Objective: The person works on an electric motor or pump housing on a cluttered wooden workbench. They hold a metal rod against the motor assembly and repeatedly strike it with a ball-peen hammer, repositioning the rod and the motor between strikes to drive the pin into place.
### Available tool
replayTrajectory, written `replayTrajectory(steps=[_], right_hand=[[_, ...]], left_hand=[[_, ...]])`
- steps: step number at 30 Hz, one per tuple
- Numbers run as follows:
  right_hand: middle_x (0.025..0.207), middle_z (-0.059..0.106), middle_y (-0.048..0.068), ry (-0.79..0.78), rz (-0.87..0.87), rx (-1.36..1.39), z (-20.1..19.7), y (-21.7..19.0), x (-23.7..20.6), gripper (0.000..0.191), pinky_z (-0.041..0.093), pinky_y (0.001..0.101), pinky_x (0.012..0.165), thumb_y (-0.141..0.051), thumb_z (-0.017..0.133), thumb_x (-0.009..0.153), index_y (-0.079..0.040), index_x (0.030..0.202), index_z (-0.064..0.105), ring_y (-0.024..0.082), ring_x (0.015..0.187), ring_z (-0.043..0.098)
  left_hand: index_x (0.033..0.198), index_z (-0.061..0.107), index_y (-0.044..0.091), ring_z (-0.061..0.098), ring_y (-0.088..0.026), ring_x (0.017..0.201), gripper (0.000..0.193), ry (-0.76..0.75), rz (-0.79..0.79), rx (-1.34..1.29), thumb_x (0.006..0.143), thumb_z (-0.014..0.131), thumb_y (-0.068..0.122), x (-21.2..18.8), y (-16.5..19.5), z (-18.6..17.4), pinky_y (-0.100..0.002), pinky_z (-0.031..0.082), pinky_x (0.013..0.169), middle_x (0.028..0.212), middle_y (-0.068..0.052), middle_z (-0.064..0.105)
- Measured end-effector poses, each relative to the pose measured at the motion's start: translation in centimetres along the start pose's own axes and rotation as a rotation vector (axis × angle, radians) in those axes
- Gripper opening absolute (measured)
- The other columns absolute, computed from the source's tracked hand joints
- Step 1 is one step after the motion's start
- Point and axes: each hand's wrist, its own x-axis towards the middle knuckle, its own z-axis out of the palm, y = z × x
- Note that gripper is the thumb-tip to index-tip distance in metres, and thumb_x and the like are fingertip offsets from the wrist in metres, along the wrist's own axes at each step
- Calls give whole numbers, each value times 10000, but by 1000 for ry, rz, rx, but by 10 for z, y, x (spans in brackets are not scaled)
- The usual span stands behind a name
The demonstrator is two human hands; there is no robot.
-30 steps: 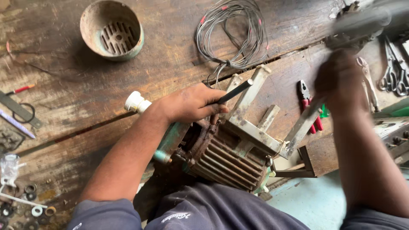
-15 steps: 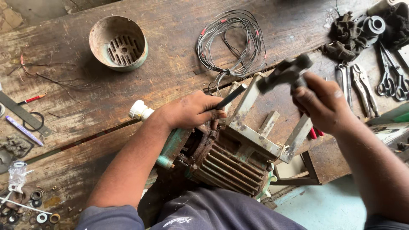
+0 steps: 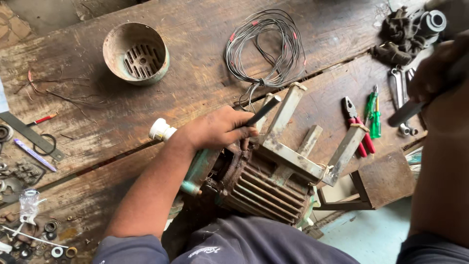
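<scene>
I see one ribbed motor housing [image 3: 266, 188] lying at the desk [image 3: 195, 98] edge against my lap, its metal frame [image 3: 298, 146] still bolted on, so I judge the work mid-way. My left hand [image 3: 220, 129] has its fingers clamped on one dark rod [image 3: 264, 111] set against it. My right hand [image 3: 432, 73] grips one handle [image 3: 408, 112], raised. Farther out: one fan cover [image 3: 137, 53], one wire coil [image 3: 268, 46], one pair of pliers [image 3: 356, 127], one green screwdriver [image 3: 373, 117].
</scene>
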Motion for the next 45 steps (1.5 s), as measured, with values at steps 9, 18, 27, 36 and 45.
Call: replayTrajectory(steps=[9, 18, 27, 36, 45], right_hand=[[859, 644, 34, -535, 89, -369, -1, 54, -16, 275, 507, 272, 577, -310, 526, 1095, -58, 1119, 631, 126, 646, 592], [814, 604, 98, -362, -68, -690, 27, 46, -7, 360, 435, 282, 519, -342, 478, 1183, 2, 1149, 580, 164, 602, 538], [820, 570, 85, -35, 135, -10, 44, -32, -42, 396, 386, 238, 565, -364, 543, 1193, 18, 1091, 529, 116, 613, 483], [792, 565, 73, -90, 214, 211, 82, -25, -114, 340, 397, 239, 550, -306, 487, 1138, 4, 1258, 556, 86, 567, 488], [709, 550, 79, 12, 294, 137, 89, -9, -152, 317, 375, 229, 515, -285, 503, 1180, 5, 1057, 545, 99, 550, 463]], left_hand=[[998, 670, 52, 750, -171, 720, 328, 26, 19, 78, 1024, 586, 368, -1, 6, 0, -342, 579, 687, 768, -51, 765], [1042, 657, 49, 751, -195, 705, 305, 33, 71, 71, 1026, 582, 344, 1, 2, 0, -356, 562, 666, 766, -70, 742], [985, 668, 50, 750, -156, 736, 312, 44, -139, -42, 990, 605, 356, -3, 2, 1, -352, 606, 640, 826, -59, 785], [991, 633, 61, 780, -159, 919, 315, 178, 129, -173, 1082, 577, 357, -8, -13, 4, -355, 595, 879, 904, -29, 798], [1028, 652, 86, 775, -133, 949, 357, 111, 12, 124, 1047, 536, 423, -4, 4, 11, -359, 566, 888, 927, 1, 813]])
